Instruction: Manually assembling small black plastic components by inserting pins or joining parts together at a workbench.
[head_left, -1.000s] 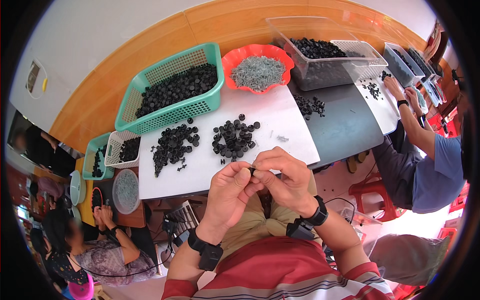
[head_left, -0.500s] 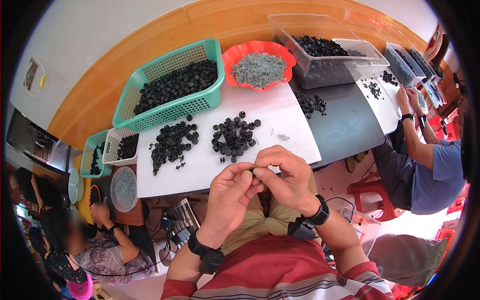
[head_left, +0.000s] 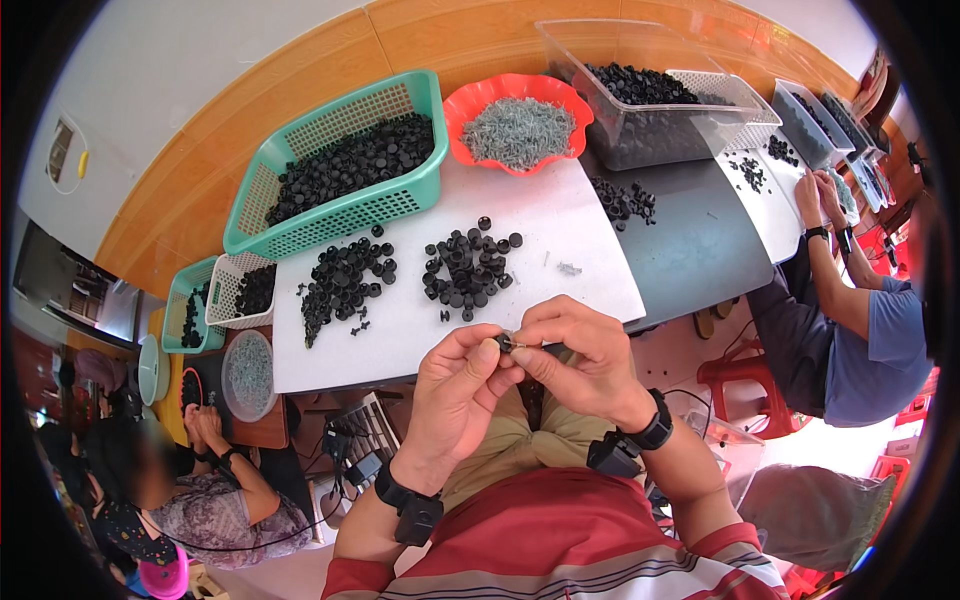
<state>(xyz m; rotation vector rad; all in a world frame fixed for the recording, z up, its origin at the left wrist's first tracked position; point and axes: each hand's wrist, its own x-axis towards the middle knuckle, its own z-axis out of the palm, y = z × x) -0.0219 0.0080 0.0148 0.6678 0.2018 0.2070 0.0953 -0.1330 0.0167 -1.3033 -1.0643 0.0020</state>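
Note:
Just in front of the table's near edge, my left hand (head_left: 455,385) pinches a small round black plastic cap (head_left: 504,342) between thumb and fingers. Closed opposite it, my right hand (head_left: 580,365) grips a thin metal screw (head_left: 517,346) whose end meets the cap; how deep it sits is too small to tell. On the white table mat (head_left: 410,340) beyond my hands lie two loose piles of black parts, a left pile (head_left: 345,278) and a right pile (head_left: 468,270). A few loose screws (head_left: 569,269) rest to the right of them.
Behind the piles stand a green basket (head_left: 338,218) of black parts, a red scalloped bowl (head_left: 452,104) of screws and a clear bin (head_left: 650,130). A grey mat (head_left: 690,250) adjoins on the right. Co-workers sit at left (head_left: 225,500) and right (head_left: 850,350). A red stool (head_left: 745,385) stands nearby.
My right hand has drawn slightly right and its fingers have shifted, so the black cap and the screw now show between my hands. The left co-worker's hands have come together.

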